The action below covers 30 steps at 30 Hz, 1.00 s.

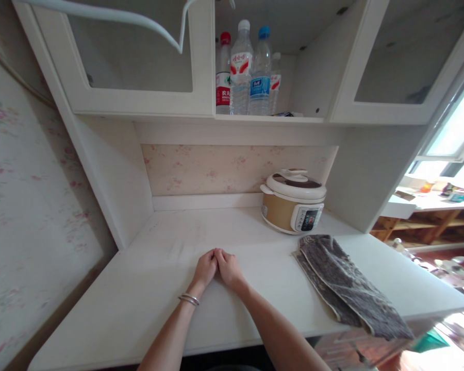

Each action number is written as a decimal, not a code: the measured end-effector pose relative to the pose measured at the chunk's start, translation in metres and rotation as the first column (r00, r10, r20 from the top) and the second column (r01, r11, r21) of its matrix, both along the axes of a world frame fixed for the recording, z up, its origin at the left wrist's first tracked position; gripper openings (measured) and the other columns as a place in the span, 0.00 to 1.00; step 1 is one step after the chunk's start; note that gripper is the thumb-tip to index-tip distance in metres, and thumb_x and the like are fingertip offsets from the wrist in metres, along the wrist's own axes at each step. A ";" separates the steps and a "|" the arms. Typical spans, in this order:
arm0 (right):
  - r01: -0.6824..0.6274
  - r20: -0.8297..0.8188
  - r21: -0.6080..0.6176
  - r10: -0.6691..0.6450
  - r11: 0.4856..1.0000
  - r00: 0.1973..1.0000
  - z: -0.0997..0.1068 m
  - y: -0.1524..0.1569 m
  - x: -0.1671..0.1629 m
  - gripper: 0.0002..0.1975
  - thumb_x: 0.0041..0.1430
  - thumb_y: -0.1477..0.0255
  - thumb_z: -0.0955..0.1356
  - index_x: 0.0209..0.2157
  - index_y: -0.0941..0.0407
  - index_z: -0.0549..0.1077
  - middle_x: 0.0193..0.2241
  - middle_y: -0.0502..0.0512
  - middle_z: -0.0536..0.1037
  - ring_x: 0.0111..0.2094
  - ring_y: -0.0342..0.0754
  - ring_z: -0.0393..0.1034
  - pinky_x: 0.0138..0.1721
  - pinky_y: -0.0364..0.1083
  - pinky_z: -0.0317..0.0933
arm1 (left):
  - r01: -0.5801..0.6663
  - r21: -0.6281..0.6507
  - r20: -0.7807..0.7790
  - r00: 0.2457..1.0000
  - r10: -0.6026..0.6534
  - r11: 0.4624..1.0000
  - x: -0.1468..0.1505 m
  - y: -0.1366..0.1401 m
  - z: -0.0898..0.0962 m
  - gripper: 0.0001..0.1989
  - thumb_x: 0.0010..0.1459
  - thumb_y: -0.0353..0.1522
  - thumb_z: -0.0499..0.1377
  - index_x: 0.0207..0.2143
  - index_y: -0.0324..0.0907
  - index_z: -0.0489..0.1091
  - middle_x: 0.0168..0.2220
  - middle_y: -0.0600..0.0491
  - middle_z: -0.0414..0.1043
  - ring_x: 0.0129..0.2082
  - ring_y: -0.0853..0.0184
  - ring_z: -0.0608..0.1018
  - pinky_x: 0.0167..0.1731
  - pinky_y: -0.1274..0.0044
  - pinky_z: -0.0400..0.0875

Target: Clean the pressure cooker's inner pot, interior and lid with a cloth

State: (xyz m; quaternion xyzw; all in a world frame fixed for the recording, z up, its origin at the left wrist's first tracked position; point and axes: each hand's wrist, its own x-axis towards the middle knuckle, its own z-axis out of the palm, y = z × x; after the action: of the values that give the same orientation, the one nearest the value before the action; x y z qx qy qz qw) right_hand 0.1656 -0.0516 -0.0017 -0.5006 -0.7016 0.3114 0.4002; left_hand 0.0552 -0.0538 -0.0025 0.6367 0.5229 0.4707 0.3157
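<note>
My left hand (206, 268) and my right hand (228, 266) rest together on the white countertop (147, 304). Both are closed, with the fingers curled under and the thumbs side by side at the front. Nothing shows in either one. Two thin silver bangles (189, 299) circle my left wrist. Right of my right hand, a grey-brown towel (344, 281) lies folded, its near end hanging over the counter's front edge. Behind the towel stands an electric pressure cooker (280, 208), gold and white, with its lid on. Neither hand touches the towel or the cooker.
Several plastic bottles (241, 98) stand on the open shelf of the white overhead cabinet (203, 103). A white curved wire or rod (139, 20) crosses the upper left. Flowered wallpaper (27, 206) covers the left wall. At right, a window (458, 118) lights a cluttered sill.
</note>
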 end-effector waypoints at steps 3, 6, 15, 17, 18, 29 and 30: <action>0.002 0.005 0.000 -0.002 1.000 1.000 0.000 -0.001 0.000 0.25 0.67 0.58 0.54 0.36 0.56 0.77 0.30 0.54 0.79 0.31 0.45 0.70 0.36 0.41 0.60 | 0.001 -0.001 0.008 1.000 -0.001 1.000 0.001 -0.002 0.001 0.15 0.59 0.35 0.50 0.36 0.40 0.75 0.35 0.49 0.79 0.34 0.63 0.77 0.36 0.75 0.68; 0.002 0.008 0.002 -0.002 1.000 1.000 0.000 -0.001 0.001 0.26 0.67 0.57 0.54 0.36 0.55 0.77 0.31 0.54 0.79 0.32 0.45 0.71 0.36 0.41 0.60 | 0.001 0.001 0.015 1.000 -0.001 1.000 0.001 -0.003 0.003 0.15 0.59 0.35 0.50 0.35 0.40 0.75 0.35 0.49 0.79 0.34 0.62 0.77 0.36 0.75 0.68; 0.007 0.004 0.014 -0.007 1.000 1.000 -0.003 0.002 0.000 0.27 0.67 0.57 0.53 0.35 0.57 0.77 0.31 0.55 0.79 0.31 0.45 0.70 0.34 0.41 0.59 | 0.004 0.001 0.006 1.000 -0.004 1.000 0.000 -0.002 0.003 0.16 0.59 0.35 0.49 0.36 0.40 0.76 0.35 0.48 0.79 0.36 0.62 0.77 0.38 0.74 0.68; 0.007 0.002 0.015 -0.007 1.000 1.000 -0.004 0.002 -0.001 0.27 0.67 0.57 0.53 0.35 0.57 0.77 0.30 0.55 0.79 0.31 0.45 0.70 0.34 0.41 0.58 | 0.005 -0.001 0.003 1.000 -0.005 1.000 0.000 -0.001 0.002 0.16 0.59 0.35 0.49 0.36 0.40 0.76 0.35 0.48 0.79 0.35 0.61 0.77 0.37 0.74 0.68; 0.007 0.002 0.016 -0.007 1.000 1.000 -0.005 0.002 -0.001 0.27 0.67 0.57 0.53 0.35 0.57 0.77 0.30 0.55 0.79 0.30 0.45 0.70 0.34 0.41 0.58 | 0.006 -0.002 0.002 1.000 -0.006 1.000 0.000 -0.001 0.002 0.16 0.60 0.35 0.49 0.36 0.40 0.76 0.35 0.48 0.79 0.35 0.62 0.77 0.37 0.74 0.68; 0.009 -0.002 0.020 -0.009 1.000 1.000 -0.005 0.002 0.000 0.27 0.67 0.57 0.53 0.35 0.57 0.76 0.29 0.55 0.79 0.30 0.45 0.70 0.33 0.42 0.58 | 0.002 -0.013 0.007 1.000 -0.002 1.000 0.000 -0.003 0.004 0.15 0.59 0.35 0.50 0.36 0.40 0.76 0.36 0.49 0.79 0.35 0.62 0.77 0.38 0.74 0.68; 0.009 -0.003 0.020 -0.009 1.000 1.000 -0.004 0.001 0.000 0.26 0.67 0.57 0.53 0.35 0.57 0.76 0.29 0.55 0.79 0.30 0.45 0.70 0.33 0.42 0.58 | 0.000 -0.015 0.005 1.000 0.000 1.000 0.000 -0.003 0.004 0.15 0.59 0.35 0.50 0.36 0.40 0.76 0.35 0.49 0.79 0.35 0.62 0.77 0.38 0.74 0.68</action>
State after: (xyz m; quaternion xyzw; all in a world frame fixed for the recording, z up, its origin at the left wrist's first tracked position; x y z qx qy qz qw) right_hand 0.1656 -0.0503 -0.0060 -0.4992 -0.7018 0.3036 0.4075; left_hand 0.0556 -0.0567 0.0016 0.6331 0.5257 0.4684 0.3215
